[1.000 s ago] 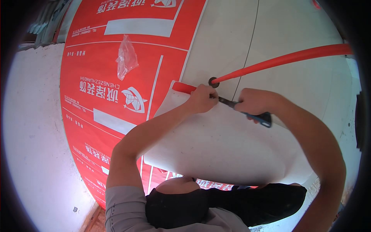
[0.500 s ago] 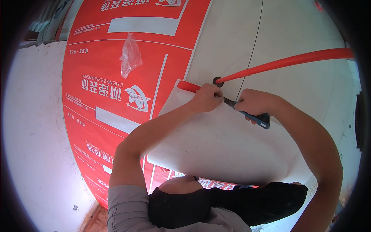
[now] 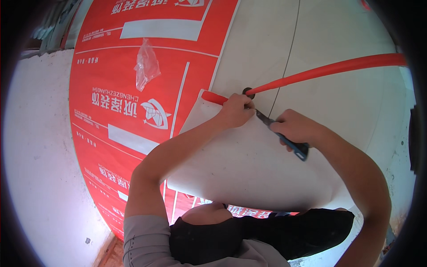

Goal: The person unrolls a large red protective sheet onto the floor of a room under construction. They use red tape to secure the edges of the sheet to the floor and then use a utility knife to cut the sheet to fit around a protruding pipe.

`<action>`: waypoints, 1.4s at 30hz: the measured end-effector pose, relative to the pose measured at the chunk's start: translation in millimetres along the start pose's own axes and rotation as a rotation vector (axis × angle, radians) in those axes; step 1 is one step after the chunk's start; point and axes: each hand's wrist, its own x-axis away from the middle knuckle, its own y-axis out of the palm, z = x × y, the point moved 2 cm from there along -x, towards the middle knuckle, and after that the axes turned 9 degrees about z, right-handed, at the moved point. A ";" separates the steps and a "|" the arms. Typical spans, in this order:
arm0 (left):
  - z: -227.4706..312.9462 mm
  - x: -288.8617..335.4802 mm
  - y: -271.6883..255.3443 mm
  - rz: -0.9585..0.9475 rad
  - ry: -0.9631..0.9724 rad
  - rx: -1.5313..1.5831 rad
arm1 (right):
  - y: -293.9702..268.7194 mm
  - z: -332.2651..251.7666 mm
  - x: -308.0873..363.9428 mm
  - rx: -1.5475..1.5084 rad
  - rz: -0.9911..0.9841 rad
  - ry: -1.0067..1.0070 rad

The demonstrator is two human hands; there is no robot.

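A red floor-covering sheet with white print is folded back, its pale underside (image 3: 249, 160) up. My left hand (image 3: 236, 110) is closed on the far edge of this fold, fingers pinched together, beside a strip of its red face. My right hand (image 3: 296, 127) grips a blue and black utility knife (image 3: 291, 144). Its dark blade points up and left, with the tip close to my left fingertips at the sheet's edge. Just beyond my left hand, a red tube (image 3: 324, 73) meets a dark round opening (image 3: 248, 92) in the floor.
Pale floor tiles (image 3: 262, 40) with a dark joint line lie beyond the fold. Flat red sheet (image 3: 133, 84) covers the left, with a crumpled clear plastic bag (image 3: 147, 66) on it. A white wall (image 3: 40, 133) stands at far left.
My right hand and the knife have moved slightly toward me, and the knife slants more steeply, showing more blade. My left hand keeps its hold on the sheet. The view has shifted slightly.
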 end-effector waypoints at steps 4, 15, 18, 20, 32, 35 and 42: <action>0.6 -1.1 -7.4 0.011 0.030 0.003 | 4.9 1.3 -1.4 -0.063 0.015 0.002; 1.3 -0.3 -5.2 0.010 -0.028 0.014 | 22.0 19.0 10.1 -0.232 0.043 0.011; 3.4 -3.9 -4.2 0.037 -0.051 0.047 | 37.7 16.1 1.5 -0.316 0.078 -0.023; 5.3 -4.9 -11.6 0.116 -0.025 0.071 | 48.0 13.2 7.3 -0.346 0.056 -0.047; 12.8 4.3 -31.5 -0.118 0.076 -0.090 | 19.8 57.6 18.6 -0.149 0.324 -0.216; 5.6 -3.3 -28.2 -0.142 0.107 -0.111 | 9.9 86.5 18.8 0.215 0.518 -0.565; 10.7 -8.5 -38.4 -0.143 0.080 -0.193 | 7.4 85.1 10.1 0.512 0.655 -0.700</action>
